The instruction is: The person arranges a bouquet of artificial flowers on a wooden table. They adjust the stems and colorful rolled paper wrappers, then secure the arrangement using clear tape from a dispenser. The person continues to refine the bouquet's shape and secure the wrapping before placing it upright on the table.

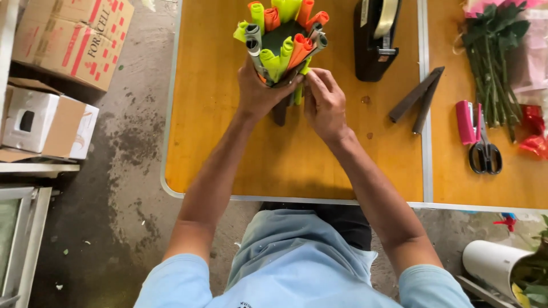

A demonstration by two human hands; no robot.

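The left hand (pixel 260 91) has its grip closed around the lower part of a bundle of rolled paper tubes (pixel 281 35), lime green, orange and grey, gathered about a dark green core and held upright just above the table (pixel 228 142). The right hand (pixel 325 105) sits just beside that grip, on its right, fingertips pinched on the bundle's lower edge where a lime tube and a dark strip poke out beneath the left palm; it is closed on that edge rather than wrapped round the whole bunch. The step in hand looks like gathering and tightening the bunch at its base. To do it well, I would judge that the left grip should stay firm and low so the tubes cannot fan apart, while the right fingers tuck the stray ends inward one at a time and even out the colours round the core. Squeezing too hard would likely crease the paper rolls; too loose, and the outer ones could slide down. Beyond the right hand stands a black tape dispenser (pixel 374 40), with two dark brown strips (pixel 416 100) further right, then a pink stapler (pixel 466 121), scissors (pixel 485 149) and cut green stems (pixel 496 63) well apart.
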